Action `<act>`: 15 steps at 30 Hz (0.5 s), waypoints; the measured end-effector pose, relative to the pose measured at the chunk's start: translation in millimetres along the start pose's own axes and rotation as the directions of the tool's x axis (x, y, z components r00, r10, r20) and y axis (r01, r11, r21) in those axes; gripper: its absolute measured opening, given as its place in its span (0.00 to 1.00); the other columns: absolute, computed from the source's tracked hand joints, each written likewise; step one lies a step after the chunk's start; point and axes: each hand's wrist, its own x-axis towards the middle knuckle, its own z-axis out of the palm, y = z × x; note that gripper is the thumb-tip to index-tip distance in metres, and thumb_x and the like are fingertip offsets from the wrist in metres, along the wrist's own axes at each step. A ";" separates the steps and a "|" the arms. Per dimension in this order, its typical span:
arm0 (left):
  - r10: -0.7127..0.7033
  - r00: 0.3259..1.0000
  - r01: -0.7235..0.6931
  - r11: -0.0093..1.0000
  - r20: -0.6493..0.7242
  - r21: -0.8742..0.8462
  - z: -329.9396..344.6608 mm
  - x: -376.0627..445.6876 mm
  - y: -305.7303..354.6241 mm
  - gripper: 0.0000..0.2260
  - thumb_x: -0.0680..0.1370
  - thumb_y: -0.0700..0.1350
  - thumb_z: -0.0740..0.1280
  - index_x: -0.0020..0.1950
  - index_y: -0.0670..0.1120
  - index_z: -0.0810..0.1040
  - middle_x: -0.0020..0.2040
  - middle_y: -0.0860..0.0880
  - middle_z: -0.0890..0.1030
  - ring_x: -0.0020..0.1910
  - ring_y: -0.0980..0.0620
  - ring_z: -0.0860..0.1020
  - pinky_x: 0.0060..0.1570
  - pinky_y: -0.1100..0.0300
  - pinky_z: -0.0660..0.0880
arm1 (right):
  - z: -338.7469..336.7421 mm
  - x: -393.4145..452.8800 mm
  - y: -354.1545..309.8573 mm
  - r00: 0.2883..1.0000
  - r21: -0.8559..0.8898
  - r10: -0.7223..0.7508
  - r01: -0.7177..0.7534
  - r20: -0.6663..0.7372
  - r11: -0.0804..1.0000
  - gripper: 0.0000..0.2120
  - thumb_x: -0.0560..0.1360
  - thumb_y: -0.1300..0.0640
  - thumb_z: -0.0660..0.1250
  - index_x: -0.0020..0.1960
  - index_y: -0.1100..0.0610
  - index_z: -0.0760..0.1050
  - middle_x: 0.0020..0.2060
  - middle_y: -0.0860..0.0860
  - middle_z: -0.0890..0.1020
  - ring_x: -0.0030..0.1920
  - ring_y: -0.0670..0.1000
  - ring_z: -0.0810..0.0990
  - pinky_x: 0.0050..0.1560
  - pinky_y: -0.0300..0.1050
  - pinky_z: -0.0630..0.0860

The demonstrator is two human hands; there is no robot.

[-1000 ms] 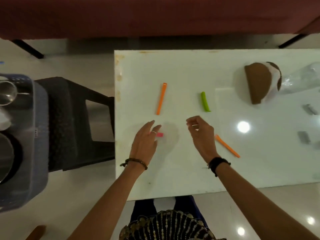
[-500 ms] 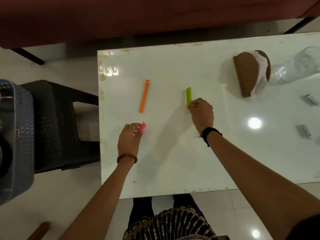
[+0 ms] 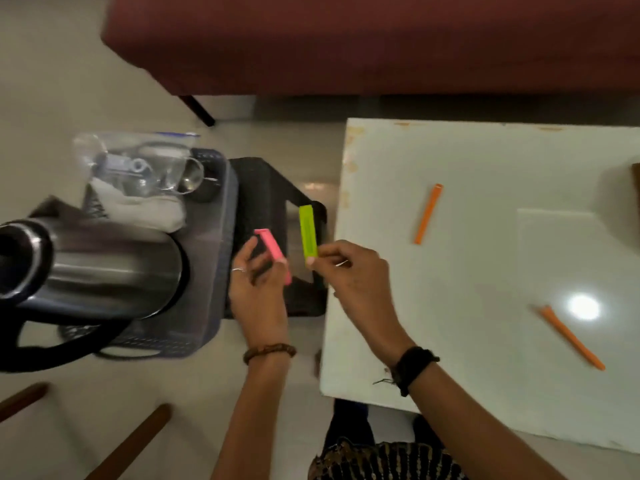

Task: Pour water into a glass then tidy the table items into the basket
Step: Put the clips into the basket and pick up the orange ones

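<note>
My left hand (image 3: 258, 289) holds a pink clip (image 3: 273, 252) by its lower end. Beside it my right hand (image 3: 349, 282) pinches a green clip (image 3: 308, 235) upright. Both hands hover over the black stool (image 3: 277, 192), between the white table (image 3: 485, 237) and the grey basket (image 3: 207, 265). The basket holds a steel kettle (image 3: 104, 265), a white cloth (image 3: 145, 209) and a clear bag of small items (image 3: 138, 161). Two orange clips lie on the table, one (image 3: 428, 213) at the back and one (image 3: 571, 337) nearer the front right.
A dark red sofa (image 3: 346, 39) runs along the back, with a black leg (image 3: 197, 109) near the basket. Wooden chair legs (image 3: 131, 441) show at the lower left. A brown object (image 3: 635, 178) is cut off at the right edge.
Both hands lifted their clips off the table and swung left over the stool. My view turned left, so the basket and kettle now fill the left side.
</note>
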 end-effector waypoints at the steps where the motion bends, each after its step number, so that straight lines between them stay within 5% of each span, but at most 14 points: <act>1: 0.072 0.996 -0.069 0.995 -0.048 0.067 -21.4 15.0 6.8 0.19 0.72 0.30 0.65 0.63 0.41 0.72 0.47 0.47 0.79 0.36 0.62 0.78 0.34 0.73 0.75 | 25.9 1.3 -9.2 0.999 -0.020 -0.028 0.029 0.043 0.999 0.03 0.69 0.54 0.72 0.41 0.51 0.80 0.29 0.41 0.78 0.31 0.40 0.76 0.36 0.37 0.74; 4: 0.225 0.967 -0.178 0.933 -0.120 0.312 -73.9 54.2 17.2 0.13 0.72 0.33 0.67 0.56 0.41 0.76 0.48 0.46 0.79 0.38 0.62 0.77 0.35 0.78 0.72 | 91.1 5.5 -29.9 0.984 -0.101 -0.093 0.109 0.154 0.989 0.03 0.70 0.53 0.71 0.41 0.52 0.79 0.27 0.40 0.76 0.32 0.40 0.76 0.34 0.35 0.71; 8: 0.267 0.960 -0.166 0.793 -0.088 0.586 -111.9 94.1 7.6 0.08 0.73 0.39 0.67 0.51 0.44 0.78 0.44 0.45 0.82 0.44 0.50 0.80 0.41 0.66 0.71 | 150.4 12.5 -40.8 0.960 -0.424 -0.126 0.226 0.251 0.877 0.08 0.74 0.53 0.64 0.48 0.56 0.77 0.43 0.54 0.84 0.46 0.58 0.80 0.42 0.49 0.76; 12: 0.174 0.985 -0.146 0.788 0.012 0.597 -115.9 117.7 -9.1 0.08 0.75 0.39 0.65 0.53 0.44 0.77 0.50 0.39 0.83 0.51 0.42 0.80 0.52 0.49 0.76 | 181.7 20.3 -37.9 0.951 -0.641 -0.133 0.287 0.279 0.712 0.08 0.77 0.57 0.59 0.46 0.60 0.74 0.44 0.59 0.81 0.46 0.63 0.79 0.37 0.49 0.67; 15: 0.168 0.985 -0.154 0.794 0.032 0.589 -108.6 122.9 -15.2 0.10 0.75 0.40 0.65 0.56 0.46 0.76 0.53 0.41 0.82 0.54 0.44 0.79 0.53 0.55 0.75 | 186.0 24.4 -34.0 0.942 -0.687 -0.126 0.314 0.310 0.656 0.10 0.79 0.56 0.57 0.46 0.60 0.74 0.45 0.60 0.81 0.46 0.63 0.79 0.37 0.50 0.65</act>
